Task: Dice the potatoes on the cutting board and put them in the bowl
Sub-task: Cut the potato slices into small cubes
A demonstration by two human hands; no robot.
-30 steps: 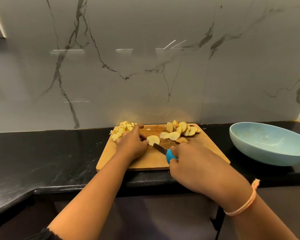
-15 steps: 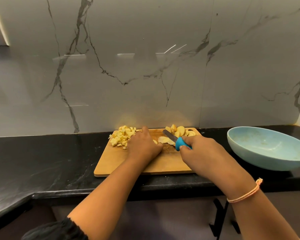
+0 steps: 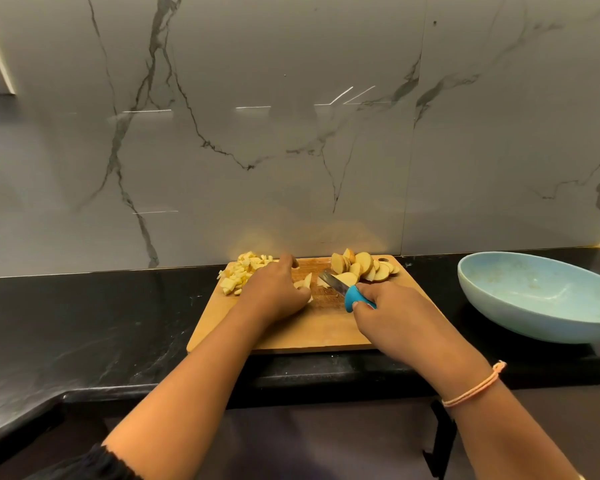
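At frame centre, the left hand (image 3: pixel 276 294) curls its fingers over a slice (image 3: pixel 305 284) on the board (image 3: pixel 312 330) while the right hand (image 3: pixel 399 317) grips the knife (image 3: pixel 340 289).

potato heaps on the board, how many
3: diced heap far left on the board, slices far right, a few pieces at the left hand; more may be hidden under it.

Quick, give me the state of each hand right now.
Left hand: fingers curled, holding a potato slice down on the board.
Right hand: gripping the knife.
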